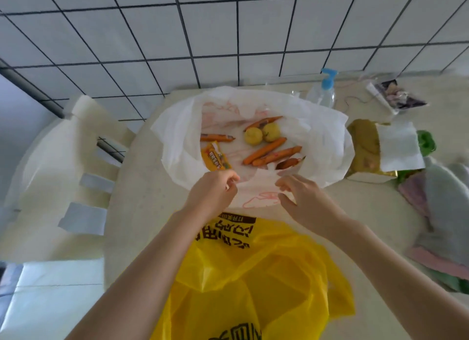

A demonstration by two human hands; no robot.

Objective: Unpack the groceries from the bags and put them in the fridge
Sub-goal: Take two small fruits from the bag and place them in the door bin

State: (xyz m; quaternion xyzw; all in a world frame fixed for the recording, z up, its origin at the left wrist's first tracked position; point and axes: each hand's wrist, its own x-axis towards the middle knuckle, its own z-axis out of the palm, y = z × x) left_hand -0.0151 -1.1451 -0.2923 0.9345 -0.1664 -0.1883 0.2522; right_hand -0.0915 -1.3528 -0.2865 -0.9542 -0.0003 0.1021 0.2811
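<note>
1. A pale table (142,213) sits by a tiled wall
2. The white bag (317,136) lies wide in the middle, with carrots (266,150), two lemons (261,134) and a snack packet (215,159) inside
3. The left hand (213,195) pinches the bag's near edge; the right hand (302,200) is loose and holds nothing
4. The yellow bag (253,276) waits at the bottom; no fridge shows, so I think the job is just starting

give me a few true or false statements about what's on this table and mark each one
1. The white bag lies spread open with carrots inside. True.
2. Four yellow fruits sit among the carrots. False: two.
3. The yellow bag lies nearer the person than the white bag. True.
4. The pump bottle has a red top. False: it is blue.
5. The right hand holds a carrot. False: it is at the white bag's near edge, as is the left hand.
</note>
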